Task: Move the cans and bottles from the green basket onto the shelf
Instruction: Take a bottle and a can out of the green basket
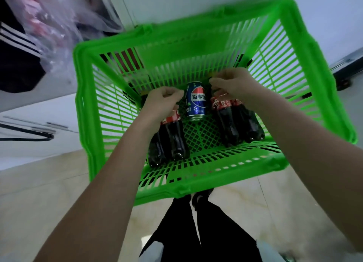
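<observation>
- Head view: a green basket [196,185] is seen from above, over a pale tiled floor [39,193].
- A blue can [196,101] is seen standing near the far wall of the basket, between two groups of dark cola bottles.
- The left bottles [169,141] lie left of the can; the right bottles [235,122] lie right of it.
- The left hand [163,100] is placed over the tops of the left bottles, its grip clenched around their necks.
- The right hand [233,84] is curled over the tops of the right bottles, its grip likewise closed on them.
- A clear plastic bag [51,25] is seen beyond the basket's far left corner.
</observation>
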